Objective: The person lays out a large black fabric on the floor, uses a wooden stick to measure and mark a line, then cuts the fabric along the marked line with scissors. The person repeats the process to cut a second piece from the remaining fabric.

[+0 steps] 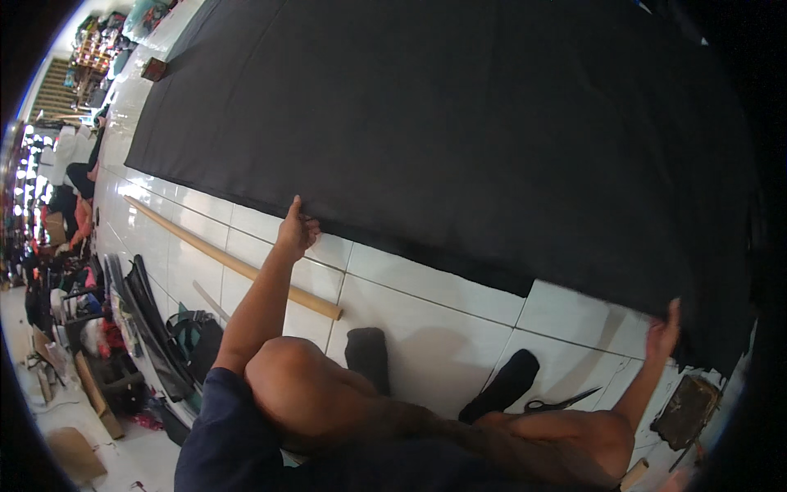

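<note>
A large sheet of black fabric (pixel 459 139) is spread over the white tiled floor (pixel 426 316). My left hand (pixel 300 232) grips its near edge left of the middle, thumb on top and fingers curled beneath. Farther right, my right hand (pixel 665 330) pinches the same edge close to the right corner. Between my hands that edge steps at one spot, and a strip of tile shows below it. A pair of black scissors (pixel 566 401) lies on the floor between my right foot and right forearm.
A long cardboard tube (pixel 234 262) lies left of my left forearm. A small brown block (pixel 153 70) sits at the fabric's far left edge. By my right forearm is a dark, worn block (pixel 687 412). Clutter with black rolled material (pixel 147 312) fills the left side.
</note>
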The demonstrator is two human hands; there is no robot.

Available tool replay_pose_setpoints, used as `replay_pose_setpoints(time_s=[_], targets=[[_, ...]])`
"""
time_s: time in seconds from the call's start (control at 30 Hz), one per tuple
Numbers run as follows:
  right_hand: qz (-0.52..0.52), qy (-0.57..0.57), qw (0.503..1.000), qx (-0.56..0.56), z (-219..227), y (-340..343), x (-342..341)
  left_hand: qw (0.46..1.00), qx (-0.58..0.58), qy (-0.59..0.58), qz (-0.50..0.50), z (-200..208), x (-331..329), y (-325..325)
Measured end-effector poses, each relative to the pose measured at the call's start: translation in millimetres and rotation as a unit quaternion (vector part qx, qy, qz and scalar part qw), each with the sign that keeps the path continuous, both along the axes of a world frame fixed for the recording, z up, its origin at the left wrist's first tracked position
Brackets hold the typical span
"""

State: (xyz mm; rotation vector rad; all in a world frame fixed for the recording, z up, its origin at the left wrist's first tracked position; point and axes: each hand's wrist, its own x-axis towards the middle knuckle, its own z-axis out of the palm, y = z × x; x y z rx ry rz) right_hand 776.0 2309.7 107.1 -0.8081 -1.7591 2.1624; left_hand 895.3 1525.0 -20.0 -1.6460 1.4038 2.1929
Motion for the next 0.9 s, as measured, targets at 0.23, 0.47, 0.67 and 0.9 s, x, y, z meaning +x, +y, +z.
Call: replay_pose_setpoints(time_s=[0.23,0.47,0.67,0.9], targets=[[0.018,-0.225,0.974,0.012,-120,22,49,0.994,-0.095,-0.003,0.058,-13,-10,-5],[0.069,-0.281,0.95,0.114,-121,25,44,0.992,-0.112,-0.033,0.055,-14,-11,-19],[0.054,-0.289,0.942,0.159,-140,54,68,0.993,-0.089,-0.031,0.07,-23,4,-11],[0.036,-0.253,0.95,0.18,-145,45,52,0.99,-0.127,0.01,0.054,-15,12,-12]])
